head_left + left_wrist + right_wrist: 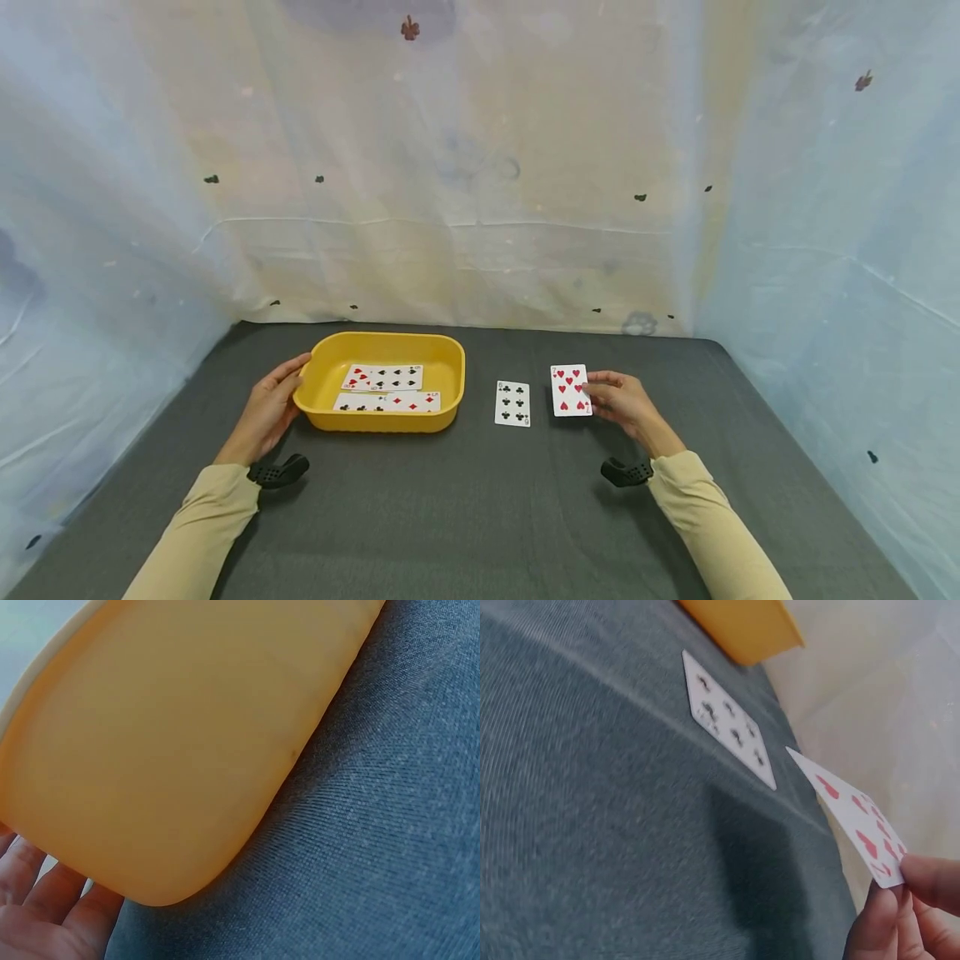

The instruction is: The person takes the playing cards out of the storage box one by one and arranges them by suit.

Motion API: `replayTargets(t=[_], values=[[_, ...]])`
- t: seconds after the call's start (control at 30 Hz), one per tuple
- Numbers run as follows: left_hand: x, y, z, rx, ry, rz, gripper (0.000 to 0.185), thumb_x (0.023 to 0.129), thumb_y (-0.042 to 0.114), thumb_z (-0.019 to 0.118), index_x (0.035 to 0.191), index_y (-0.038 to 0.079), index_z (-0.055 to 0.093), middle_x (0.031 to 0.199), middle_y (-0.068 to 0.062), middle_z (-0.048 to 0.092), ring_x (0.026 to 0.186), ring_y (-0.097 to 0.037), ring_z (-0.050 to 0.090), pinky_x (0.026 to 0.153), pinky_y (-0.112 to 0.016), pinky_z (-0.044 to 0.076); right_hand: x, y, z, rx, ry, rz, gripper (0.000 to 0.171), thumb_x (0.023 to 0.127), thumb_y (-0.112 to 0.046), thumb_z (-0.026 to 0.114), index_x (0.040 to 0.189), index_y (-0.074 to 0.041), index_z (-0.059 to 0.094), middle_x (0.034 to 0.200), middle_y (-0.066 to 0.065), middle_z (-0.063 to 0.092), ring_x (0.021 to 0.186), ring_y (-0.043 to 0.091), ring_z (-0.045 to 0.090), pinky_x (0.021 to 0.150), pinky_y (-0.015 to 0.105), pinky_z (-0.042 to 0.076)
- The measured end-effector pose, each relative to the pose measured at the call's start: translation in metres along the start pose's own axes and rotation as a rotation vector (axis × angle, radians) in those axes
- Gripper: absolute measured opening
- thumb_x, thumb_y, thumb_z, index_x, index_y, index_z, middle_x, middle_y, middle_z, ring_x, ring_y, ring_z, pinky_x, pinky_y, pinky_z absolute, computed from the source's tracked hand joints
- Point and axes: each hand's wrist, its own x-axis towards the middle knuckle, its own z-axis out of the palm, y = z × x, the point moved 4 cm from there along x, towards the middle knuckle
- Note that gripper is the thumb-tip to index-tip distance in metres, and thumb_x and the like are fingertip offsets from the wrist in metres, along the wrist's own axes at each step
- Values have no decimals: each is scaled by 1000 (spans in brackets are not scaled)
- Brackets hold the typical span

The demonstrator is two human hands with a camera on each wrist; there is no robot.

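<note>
My right hand [619, 402] pinches a hearts card [570, 389] by its right edge and holds it lifted off the grey table [480, 517]; the right wrist view shows the hearts card [855, 817] raised, with my fingertips [930, 879] on its corner. A clubs card [513, 403] lies flat on the table just left of it, also seen as the clubs card [727, 726]. My left hand [272, 405] rests with straight fingers against the left wall of a yellow tray [442, 354], whose outer wall [165, 750] fills the left wrist view. Several cards [386, 388] lie face up inside the tray.
Pale plastic sheeting [480, 167] walls the table at the back and on both sides. Black wrist mounts [279, 472] sit at both cuffs. Grey cloth table stretches in front of the tray and cards.
</note>
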Motion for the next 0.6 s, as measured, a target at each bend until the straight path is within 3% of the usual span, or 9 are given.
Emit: replayTargets(t=[0.17,0.43,0.6], values=[[-2,0,0,20,-16,11,54,106,23,41,155,9,23,159,-17,14,130,-16,39,88,-20,47,2,7,1,-39,-12,1,38,92,-7,65,125,8,54,93,5,65,74,14,58,64,27,52],[-4,-1,-1,-18,-33,22,54,106,20,42,154,5,23,156,-20,17,115,-5,50,86,-22,49,6,18,3,-70,-20,31,36,91,-3,65,123,9,56,88,5,63,71,13,57,62,26,52],[-2,0,-1,-16,-33,21,54,106,20,41,155,6,22,157,-19,16,120,-8,46,86,-21,48,8,18,4,-80,-26,33,37,90,-3,66,123,9,56,87,5,64,71,13,58,62,26,52]])
